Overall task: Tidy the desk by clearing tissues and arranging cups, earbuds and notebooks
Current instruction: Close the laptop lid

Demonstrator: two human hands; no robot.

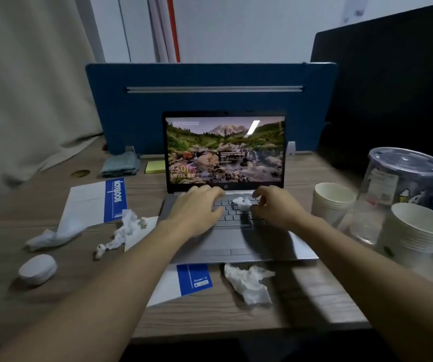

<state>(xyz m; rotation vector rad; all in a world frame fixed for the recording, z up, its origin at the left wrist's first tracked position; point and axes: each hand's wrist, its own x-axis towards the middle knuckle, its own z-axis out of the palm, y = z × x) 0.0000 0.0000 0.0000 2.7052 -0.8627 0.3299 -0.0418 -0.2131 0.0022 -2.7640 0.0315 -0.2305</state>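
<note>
Reaching over the laptop [225,239] keyboard, both hands flank a crumpled tissue [242,203].
From the left: earbud case [37,269], three more tissues [45,237] [125,229] [249,283] among two notebooks [92,202] [184,280]; left hand [197,207] loosely spread and empty, right hand [278,207] curled, fingertips touching the tissue; paper cup stacks [331,202] [416,231] and a plastic jar [398,184] stand rightmost.

Wooden desk [275,313] bears laptop [236,246], tissues [249,283], notebooks [89,202], cups [331,202]
</note>
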